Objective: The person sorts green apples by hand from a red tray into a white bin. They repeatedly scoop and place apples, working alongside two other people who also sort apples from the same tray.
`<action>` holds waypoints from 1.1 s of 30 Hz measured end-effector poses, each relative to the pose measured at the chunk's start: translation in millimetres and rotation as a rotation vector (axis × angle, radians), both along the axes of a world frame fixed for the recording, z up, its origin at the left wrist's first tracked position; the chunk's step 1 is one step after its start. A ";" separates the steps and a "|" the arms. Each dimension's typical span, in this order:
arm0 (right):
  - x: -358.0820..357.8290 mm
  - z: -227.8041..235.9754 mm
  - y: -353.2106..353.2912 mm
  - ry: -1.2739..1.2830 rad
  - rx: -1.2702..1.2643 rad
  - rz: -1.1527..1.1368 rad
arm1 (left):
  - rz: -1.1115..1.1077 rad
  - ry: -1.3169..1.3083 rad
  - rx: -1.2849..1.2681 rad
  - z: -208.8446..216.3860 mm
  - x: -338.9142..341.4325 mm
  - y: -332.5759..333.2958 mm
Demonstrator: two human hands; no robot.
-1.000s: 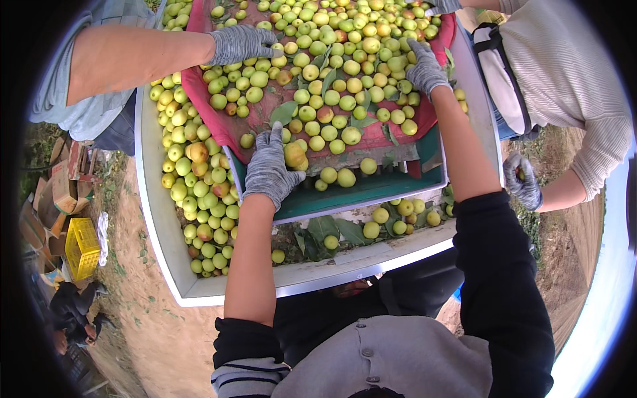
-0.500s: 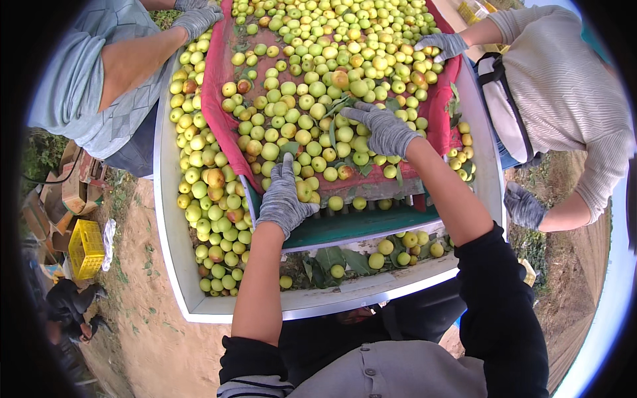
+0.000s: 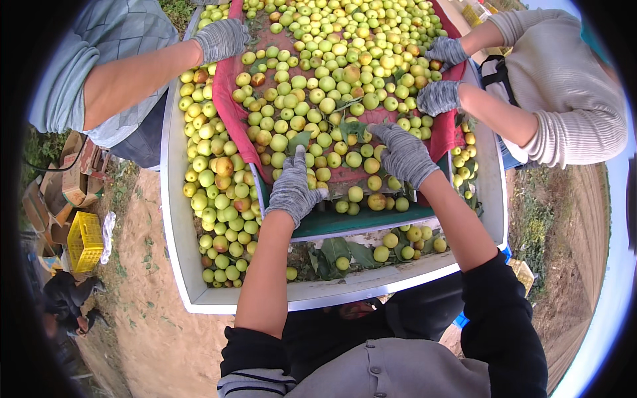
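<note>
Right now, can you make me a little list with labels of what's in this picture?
Left hand: grey glove, resting on the small green-yellow fruit
Right hand: grey glove, by a green leaf
Fruit lies on: red cloth over a green tray
Around it: white bin
Other people: three more gloved hands at the sides
Ground: yellow crate on dirt

Small green-yellow fruits (image 3: 332, 86), some russet, heaped on red cloth (image 3: 229, 109) with loose leaves (image 3: 352, 126).
</note>
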State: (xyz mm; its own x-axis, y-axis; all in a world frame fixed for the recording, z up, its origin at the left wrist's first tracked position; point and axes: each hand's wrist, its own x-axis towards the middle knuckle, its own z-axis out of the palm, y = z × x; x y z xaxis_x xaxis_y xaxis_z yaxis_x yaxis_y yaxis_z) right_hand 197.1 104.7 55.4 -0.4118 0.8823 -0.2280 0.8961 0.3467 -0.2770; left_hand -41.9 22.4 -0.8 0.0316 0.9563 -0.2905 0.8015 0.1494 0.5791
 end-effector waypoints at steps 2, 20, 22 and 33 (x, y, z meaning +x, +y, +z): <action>-26.9 8.4 26.8 0.138 0.168 -0.064 | 0.014 0.009 -0.035 0.8 0.6 -0.6; 216.5 50.5 -166.1 0.715 0.337 -0.702 | 0.058 0.154 0.035 11.0 -1.7 -0.7; 279.2 66.1 -224.8 0.554 0.468 -0.819 | 0.079 0.168 -0.023 10.8 -0.3 0.7; 438.7 5.1 -386.4 -0.156 0.114 -1.200 | 0.040 0.025 0.288 -11.0 -3.6 -0.5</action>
State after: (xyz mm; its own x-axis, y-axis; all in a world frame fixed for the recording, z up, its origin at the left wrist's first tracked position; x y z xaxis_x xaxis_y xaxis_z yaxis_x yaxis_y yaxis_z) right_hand 635.8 -281.7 60.4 0.7051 0.7023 -0.0981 0.6854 -0.7104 -0.1597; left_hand -45.4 21.9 -11.8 -0.0110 0.9999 -0.0071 0.8127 0.0131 0.5825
